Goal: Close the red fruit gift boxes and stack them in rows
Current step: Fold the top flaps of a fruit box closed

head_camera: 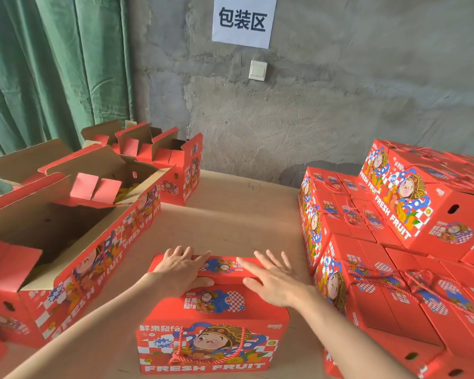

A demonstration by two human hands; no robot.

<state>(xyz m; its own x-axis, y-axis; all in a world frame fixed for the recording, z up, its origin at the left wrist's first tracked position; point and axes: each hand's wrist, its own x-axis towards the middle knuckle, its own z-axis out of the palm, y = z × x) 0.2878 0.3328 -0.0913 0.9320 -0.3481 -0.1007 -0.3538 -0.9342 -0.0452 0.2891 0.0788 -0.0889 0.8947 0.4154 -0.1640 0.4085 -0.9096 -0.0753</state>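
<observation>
A red fruit gift box (pixel 214 318) stands in front of me on the cardboard-covered table, its top flaps folded down. My left hand (pixel 179 269) lies flat on the left part of its top, thumb over the near flap. My right hand (pixel 271 277) presses flat on the right part, fingers spread. A red rope handle hangs down the box's front face. Several open red boxes (pixel 66 242) with raised flaps stand to the left. Closed red boxes (pixel 394 242) are stacked in rows on the right.
The brown table surface (pixel 230 214) stretches between the open boxes and the stack. Behind it rises a grey concrete wall with a paper sign (pixel 244 20) and a light switch (pixel 257 70). A green curtain (pixel 52 64) hangs at the left.
</observation>
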